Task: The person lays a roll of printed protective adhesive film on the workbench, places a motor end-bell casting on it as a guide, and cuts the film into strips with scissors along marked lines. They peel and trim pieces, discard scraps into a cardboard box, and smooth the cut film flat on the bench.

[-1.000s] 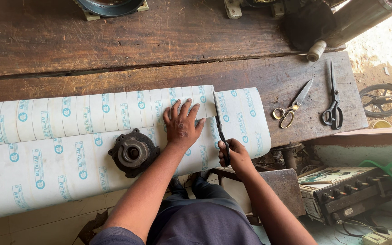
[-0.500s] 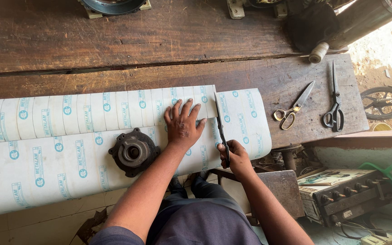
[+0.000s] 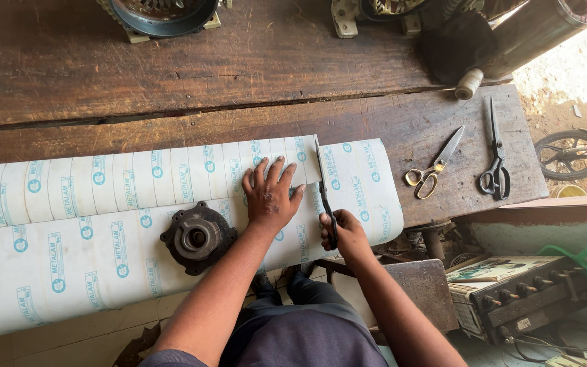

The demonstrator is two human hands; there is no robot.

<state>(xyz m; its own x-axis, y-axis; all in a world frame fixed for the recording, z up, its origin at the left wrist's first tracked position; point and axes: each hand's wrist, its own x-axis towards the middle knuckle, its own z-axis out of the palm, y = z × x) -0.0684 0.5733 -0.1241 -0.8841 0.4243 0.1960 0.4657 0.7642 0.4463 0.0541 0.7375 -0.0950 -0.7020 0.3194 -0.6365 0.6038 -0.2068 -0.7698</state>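
The left hand [image 3: 271,197] lies flat, fingers spread, pressing down on the white printed sheet [image 3: 103,224] that runs along the near edge of the wooden workbench [image 3: 239,81]. It grips nothing. The right hand [image 3: 345,234] is closed around the handles of dark scissors [image 3: 323,183], whose blades run up through the sheet toward its far edge, just beside the left fingertips. The cut line stands across the sheet, with a shorter piece lying toward the right end of the bench.

A round dark metal casting [image 3: 197,238] rests on the sheet left of the pressing hand, serving as a weight. 2 further pairs of scissors lie on bare wood near the right edge: one with yellow handles [image 3: 433,165], one all dark [image 3: 495,151].

Judgement: a clean cut calls for the pressing hand kept close to the line yet clear of the blades, the sheet held taut and flat, and the blades kept square to the sheet's long edge.
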